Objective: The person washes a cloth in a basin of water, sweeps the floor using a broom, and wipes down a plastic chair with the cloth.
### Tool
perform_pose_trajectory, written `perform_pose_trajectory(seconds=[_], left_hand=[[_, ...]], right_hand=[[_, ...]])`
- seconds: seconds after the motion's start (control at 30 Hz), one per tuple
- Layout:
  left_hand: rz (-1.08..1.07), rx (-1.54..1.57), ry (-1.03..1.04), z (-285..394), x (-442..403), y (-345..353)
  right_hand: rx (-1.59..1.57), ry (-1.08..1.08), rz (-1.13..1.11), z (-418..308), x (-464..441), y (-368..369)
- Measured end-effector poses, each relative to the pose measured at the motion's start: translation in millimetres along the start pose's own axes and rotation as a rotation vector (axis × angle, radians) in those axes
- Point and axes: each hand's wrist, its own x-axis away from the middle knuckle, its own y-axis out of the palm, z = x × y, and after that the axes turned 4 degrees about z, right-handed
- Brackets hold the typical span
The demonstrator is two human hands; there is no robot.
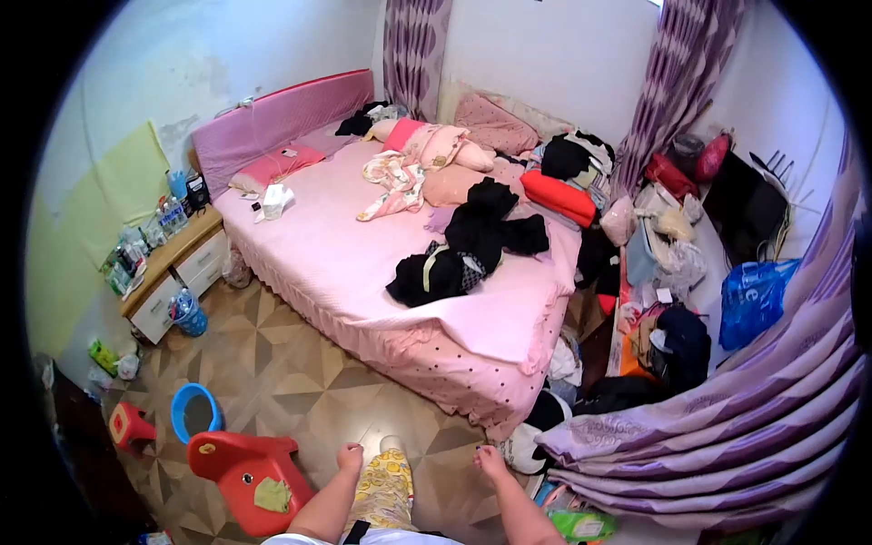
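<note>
My left hand (350, 457) hangs over the floor beside my leg, its fingers curled in, with nothing seen in it. It is nearest to a red plastic child's chair (245, 477) with a greenish cloth (272, 495) on its seat. On the other side, my right hand (490, 461) is also curled closed, and no object shows in it. Beyond it lie the pink bed's (363, 263) front corner and a heap of clothes on the floor. Between my hands shows a leg in yellow patterned trousers (385, 486). Dark clothes (468, 245) lie in a pile on the bed.
A blue basin (195, 413) and a red stool (132, 427) stand at left. Along the wall is a low cabinet (177, 259) with bottles. At right are a cluttered table, a blue plastic bag (758, 300) and a purple curtain (718, 445). Folded bedding (436, 145) lies on the bed.
</note>
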Motion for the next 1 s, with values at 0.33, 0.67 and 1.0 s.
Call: perform_pose_trajectory(seconds=[0.33, 0.67, 1.0], left_hand=[[0.007, 0.112, -0.156, 77, -140, 99], [-0.348, 0.413, -0.610, 199, -137, 148], [-0.193, 0.338, -0.742, 204, -126, 179]], right_hand=[[0.108, 0.293, 0.168, -100, -127, -52], [0.655, 0.237, 0.333, -13, -217, -106], [0.510, 0.481, 0.262, -33, -369, -121]])
